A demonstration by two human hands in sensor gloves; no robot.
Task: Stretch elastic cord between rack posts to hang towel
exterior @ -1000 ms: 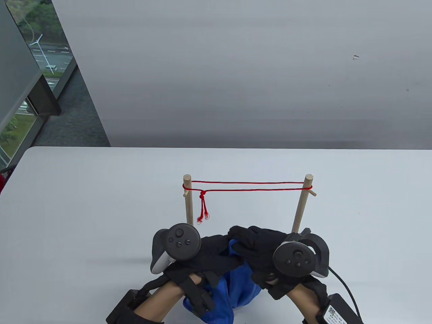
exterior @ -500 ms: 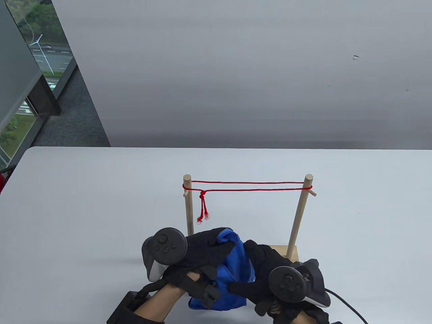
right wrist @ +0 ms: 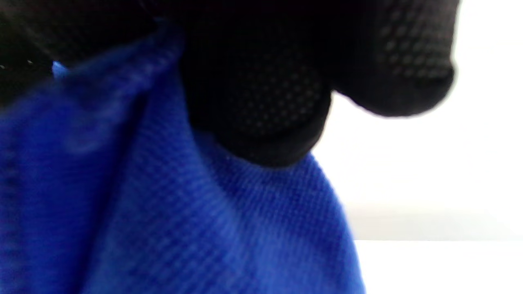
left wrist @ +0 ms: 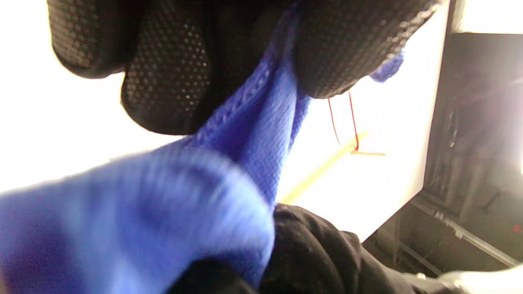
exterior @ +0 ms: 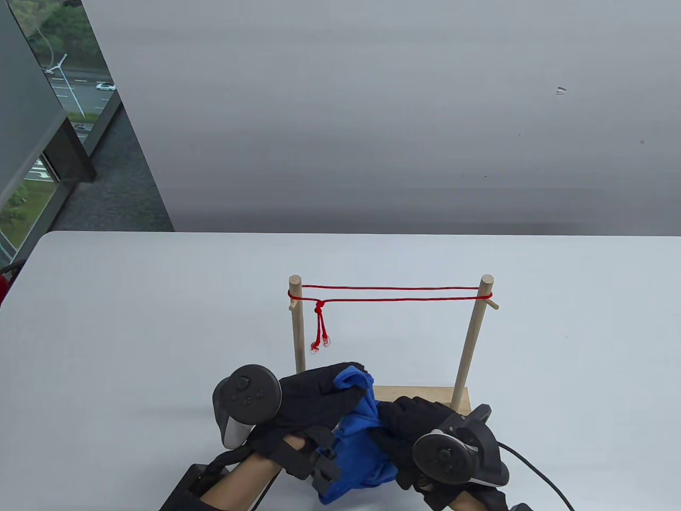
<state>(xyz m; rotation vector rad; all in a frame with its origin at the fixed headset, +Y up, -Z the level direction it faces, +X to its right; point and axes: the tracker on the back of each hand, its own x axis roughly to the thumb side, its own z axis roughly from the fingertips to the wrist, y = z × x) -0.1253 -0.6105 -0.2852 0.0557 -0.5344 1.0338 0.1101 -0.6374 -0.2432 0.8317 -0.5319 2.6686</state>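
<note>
The blue towel (exterior: 359,450) is gripped bunched by the left hand (exterior: 314,396) and right hand (exterior: 412,426), just before the rack (exterior: 425,396), whose red elastic cord (exterior: 393,294) is already stretched between the posts. It should be spread by its edge, lifted above the cord and draped evenly, so the rack is not tipped.

Left hand (exterior: 314,396): black knit glove, dotted grip texture on fingers (left wrist: 163,69), black straps at wrist, bare skin on forearm. Tracker (exterior: 246,402) on back: dark round face with small buttons, pale grey handle. Right hand (exterior: 412,420): same black glove, dark tracker (ring-shaped guard), black cable (exterior: 537,476) trailing off.
</note>
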